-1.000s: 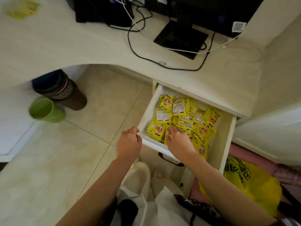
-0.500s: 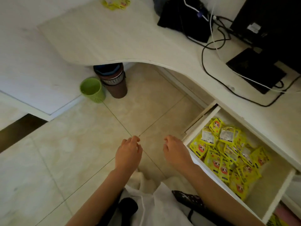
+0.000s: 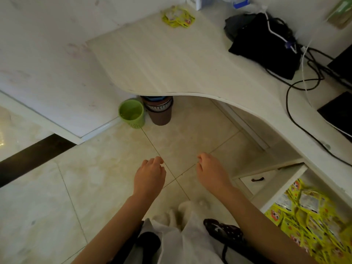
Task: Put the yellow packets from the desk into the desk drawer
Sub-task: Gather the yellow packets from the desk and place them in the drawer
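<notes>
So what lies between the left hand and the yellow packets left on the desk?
Bare floor tile, then bare desk top, in the head view. Left hand is empty; packets sit at the far edge.

Your left hand (image 3: 149, 177) and right hand (image 3: 212, 173) are bare, forearms sleeveless; you wear pale grey-white trousers (image 3: 179, 242).

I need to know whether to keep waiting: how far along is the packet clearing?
Mostly done: the open drawer already holds a large heap of yellow packets. In hand: nothing; the left hand and right hand hang loosely curled over the floor, holding nothing. Left: one small pile of packets on the desk near the far corner, to be moved into the drawer.
</notes>
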Motion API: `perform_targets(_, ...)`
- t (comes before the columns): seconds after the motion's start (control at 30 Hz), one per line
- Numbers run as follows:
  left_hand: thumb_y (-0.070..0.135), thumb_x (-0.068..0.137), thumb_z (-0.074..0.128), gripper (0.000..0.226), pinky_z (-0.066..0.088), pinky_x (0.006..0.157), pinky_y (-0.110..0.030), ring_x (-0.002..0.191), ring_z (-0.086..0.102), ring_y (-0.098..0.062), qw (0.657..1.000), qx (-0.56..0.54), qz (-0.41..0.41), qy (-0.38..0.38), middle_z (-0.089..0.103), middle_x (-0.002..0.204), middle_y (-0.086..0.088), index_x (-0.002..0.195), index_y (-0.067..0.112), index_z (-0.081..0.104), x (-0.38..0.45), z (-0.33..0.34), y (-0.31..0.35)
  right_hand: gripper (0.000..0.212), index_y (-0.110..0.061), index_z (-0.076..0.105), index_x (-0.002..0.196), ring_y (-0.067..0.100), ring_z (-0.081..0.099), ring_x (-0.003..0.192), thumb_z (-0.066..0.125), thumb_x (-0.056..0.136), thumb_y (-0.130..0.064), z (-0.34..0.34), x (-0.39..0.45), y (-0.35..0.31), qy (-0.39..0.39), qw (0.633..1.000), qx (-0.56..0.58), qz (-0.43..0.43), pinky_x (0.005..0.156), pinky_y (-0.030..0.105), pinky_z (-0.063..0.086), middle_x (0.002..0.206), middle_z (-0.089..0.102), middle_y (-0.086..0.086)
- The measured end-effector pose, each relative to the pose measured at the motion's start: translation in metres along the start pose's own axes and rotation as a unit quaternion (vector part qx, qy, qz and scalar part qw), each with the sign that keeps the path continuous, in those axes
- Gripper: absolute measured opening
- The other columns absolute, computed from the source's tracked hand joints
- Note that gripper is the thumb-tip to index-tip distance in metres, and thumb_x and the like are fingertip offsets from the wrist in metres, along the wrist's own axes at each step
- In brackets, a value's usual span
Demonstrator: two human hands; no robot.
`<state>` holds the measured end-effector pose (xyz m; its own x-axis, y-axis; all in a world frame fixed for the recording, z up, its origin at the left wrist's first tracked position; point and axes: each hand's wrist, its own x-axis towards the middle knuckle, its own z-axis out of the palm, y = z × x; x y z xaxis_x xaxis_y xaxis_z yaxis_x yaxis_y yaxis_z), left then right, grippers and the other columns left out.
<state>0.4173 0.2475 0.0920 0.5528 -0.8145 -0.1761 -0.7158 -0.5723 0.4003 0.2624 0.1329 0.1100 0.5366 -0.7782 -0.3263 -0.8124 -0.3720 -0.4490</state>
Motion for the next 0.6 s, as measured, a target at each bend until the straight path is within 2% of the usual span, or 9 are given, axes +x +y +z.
perform_targets(0.13,0.025,0.097,0.044,0.025,0.049,0.080,-0.032,0.102,0.054,-0.018,1.000,0.014,-0.002,0.005,0.065,0.109,0.003,0.117,0.019,0.056,0.050,-0.009,-0.005,0.034,-0.013,0.049,0.129,0.021,0.055,0.109,0.037,0.099,-0.023,-0.016,0.049,-0.015,0.005,1.000,-0.009,-0.005,0.091,0.037,0.049,0.120,0.059,0.005)
perform_targets(0.3,0.024,0.096,0.045,0.024,0.050,0.079,-0.032,0.099,0.055,-0.017,0.999,0.022,-0.010,0.022,0.066,0.108,0.004,0.115,0.019,0.058,0.122,-0.018,0.006,0.032,-0.012,0.054,0.123,0.024,0.059,0.101,0.039,0.098,-0.024,-0.039,0.123,-0.022,0.013,1.000,-0.013,-0.023,0.083,0.035,0.049,0.113,0.064,0.007)
perform_targets(0.6,0.023,0.095,0.045,0.023,0.049,0.080,-0.033,0.100,0.056,-0.019,0.998,0.014,-0.047,0.034,0.066,0.104,0.001,0.111,0.017,0.060,0.243,-0.036,0.038,0.027,-0.011,0.054,0.118,0.030,0.058,0.103,0.040,0.097,-0.022,-0.103,0.250,-0.030,0.005,0.997,-0.041,-0.063,0.083,0.037,0.047,0.111,0.062,0.012)
